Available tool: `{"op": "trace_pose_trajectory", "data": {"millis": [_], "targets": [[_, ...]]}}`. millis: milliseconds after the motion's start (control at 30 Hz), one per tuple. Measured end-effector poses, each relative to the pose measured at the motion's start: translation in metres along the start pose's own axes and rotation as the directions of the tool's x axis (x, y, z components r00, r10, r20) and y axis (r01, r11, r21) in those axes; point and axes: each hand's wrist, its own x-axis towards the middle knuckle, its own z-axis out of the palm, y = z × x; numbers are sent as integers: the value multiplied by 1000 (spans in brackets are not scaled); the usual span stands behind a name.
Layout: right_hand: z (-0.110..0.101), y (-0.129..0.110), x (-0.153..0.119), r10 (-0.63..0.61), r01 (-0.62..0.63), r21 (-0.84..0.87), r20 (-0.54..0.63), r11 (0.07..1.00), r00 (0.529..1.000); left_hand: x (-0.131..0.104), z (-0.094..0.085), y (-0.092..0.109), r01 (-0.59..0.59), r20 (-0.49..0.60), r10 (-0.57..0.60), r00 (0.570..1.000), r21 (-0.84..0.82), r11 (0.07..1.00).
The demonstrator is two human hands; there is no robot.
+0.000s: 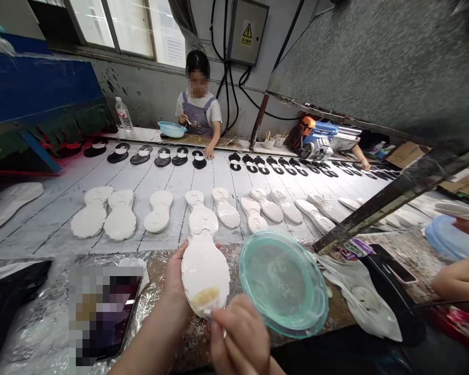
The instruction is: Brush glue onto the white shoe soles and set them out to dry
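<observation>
Shoe sole clamped in my left hand over table's near edge, brush pinched in right hand: likely coating, needing evenness.

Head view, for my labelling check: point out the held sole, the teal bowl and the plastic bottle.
Held sole [204,265], head view, its broad end.
Teal bowl [243,271], head view, left rim.
Plastic bottle [124,115], head view, its side.

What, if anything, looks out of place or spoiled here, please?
A yellowish patch near the lower end of the white sole in the left hand looks odd, because the row of soles beyond looks plain white.
</observation>
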Motion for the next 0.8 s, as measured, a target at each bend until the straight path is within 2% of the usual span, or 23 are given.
{"op": "trace_pose_trajectory", "data": {"millis": [67, 100, 167, 233, 367, 467, 533, 600, 667, 733, 800], "targets": [[2, 0, -11, -40, 39, 27, 14, 999, 999, 1, -1, 3, -14, -4, 14, 1000, 12, 1000], [2, 1, -15, -6, 5, 31, 27, 999, 1000, 1, -2, 5, -20, -9, 20, 1000, 22, 1000], [-1, 6, -19, 137, -138, 16, 64, 990, 989, 2, -1, 8, -23, -15, 24, 1000, 26, 999], [-8, 15, -14, 281, -281, -7, 70, 960, 957, 2, -1, 11, -31, -1, 31, 1000, 9, 999], [-22, 37, 1, 485, -485, 18, 17, 874, 874, 1, -4, 14, 13, 74, -13, 997, 5, 1000], [-28, 48, 5, 588, -586, 60, -28, 808, 808, -3, -6, 14, 27, 132, -29, 991, 21, 999], [-29, 48, 3, 612, -608, 76, -47, 790, 789, -7, -5, 13, 39, 131, -44, 990, 46, 998], [-28, 42, 0, 607, -602, 89, -47, 794, 793, -13, -2, 11, 68, 137, -80, 987, 94, 993], [-26, 34, -3, 544, -544, 130, 36, 829, 838, -19, 1, 8, 93, 158, -113, 981, 131, 987], [-24, 30, -4, 486, -501, 167, 124, 849, 865, -24, 3, 4, 77, 146, -97, 985, 135, 988], [-24, 30, -3, 511, -525, 170, 119, 834, 851, -27, 4, 0, 51, 109, -68, 992, 146, 988]]}}
